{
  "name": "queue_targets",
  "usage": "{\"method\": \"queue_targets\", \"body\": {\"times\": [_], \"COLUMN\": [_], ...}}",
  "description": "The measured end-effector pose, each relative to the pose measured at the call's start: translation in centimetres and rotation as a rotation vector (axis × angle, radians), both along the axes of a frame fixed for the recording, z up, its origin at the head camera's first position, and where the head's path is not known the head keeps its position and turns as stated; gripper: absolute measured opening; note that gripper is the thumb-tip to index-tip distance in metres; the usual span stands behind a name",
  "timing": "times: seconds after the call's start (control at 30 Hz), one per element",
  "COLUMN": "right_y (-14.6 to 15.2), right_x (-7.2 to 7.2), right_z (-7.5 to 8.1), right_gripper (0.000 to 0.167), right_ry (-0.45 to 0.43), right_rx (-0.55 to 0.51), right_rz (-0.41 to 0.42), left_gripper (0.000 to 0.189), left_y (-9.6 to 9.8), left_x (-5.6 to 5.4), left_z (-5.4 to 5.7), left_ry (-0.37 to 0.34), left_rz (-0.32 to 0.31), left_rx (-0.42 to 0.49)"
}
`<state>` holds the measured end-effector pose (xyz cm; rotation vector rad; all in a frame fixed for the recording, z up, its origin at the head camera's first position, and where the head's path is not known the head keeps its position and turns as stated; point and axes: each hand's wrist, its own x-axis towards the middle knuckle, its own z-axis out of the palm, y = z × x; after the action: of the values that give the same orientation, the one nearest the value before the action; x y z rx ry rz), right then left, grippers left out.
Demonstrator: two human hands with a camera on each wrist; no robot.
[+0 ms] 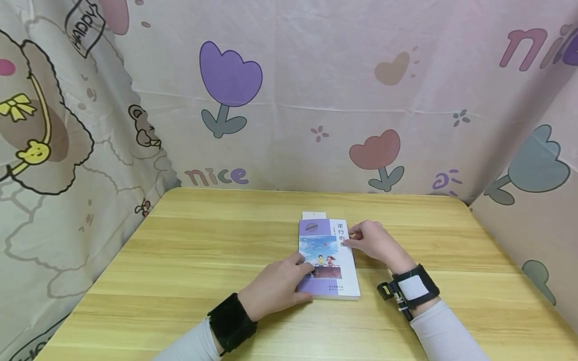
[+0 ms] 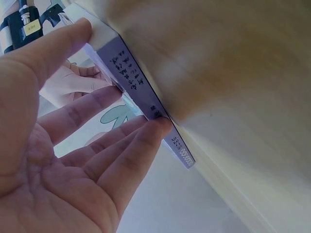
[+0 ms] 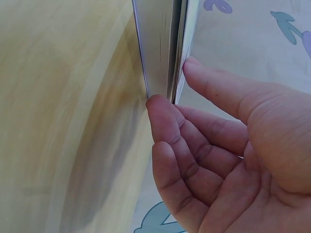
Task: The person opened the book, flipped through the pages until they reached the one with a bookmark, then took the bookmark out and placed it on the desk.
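Observation:
A paperback book (image 1: 328,250) lies face up on the table, its cover purple and white with a blue sky picture. From its top edge a white card (image 1: 313,215) sticks out. My left hand (image 1: 281,283) rests along the book's left side. In the left wrist view its thumb touches the bottom edge and its other fingertips meet the purple spine (image 2: 129,73) and cover. At the right edge my right hand (image 1: 377,244) pinches the book, thumb on the cover. The right wrist view shows fingertips against the page edges (image 3: 158,48), with a dark gap under the upper leaves.
The wooden table (image 1: 217,225) spreads around the book on every side. Behind it hangs a printed cloth (image 1: 307,60) with flowers and lettering, which also covers both sides. Black straps (image 1: 232,323) with cameras sit on both wrists.

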<state>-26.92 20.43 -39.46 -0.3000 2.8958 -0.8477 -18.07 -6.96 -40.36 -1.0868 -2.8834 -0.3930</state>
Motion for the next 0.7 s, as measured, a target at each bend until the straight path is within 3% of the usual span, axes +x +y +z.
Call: {"method": "queue_targets", "body": {"times": [0.7], "right_y": [0.2], "right_x": [0.4], "right_z": [1.3], "right_gripper": [0.038], "right_ry": [0.038], "right_rx": [0.015], "right_rz": [0.003], "left_gripper": [0.056], "left_y": [-0.2], "left_x": [-0.1], "left_z": [0.1], "left_ry": [-0.029], "left_rz": [0.002], "left_rx": [0.025]}}
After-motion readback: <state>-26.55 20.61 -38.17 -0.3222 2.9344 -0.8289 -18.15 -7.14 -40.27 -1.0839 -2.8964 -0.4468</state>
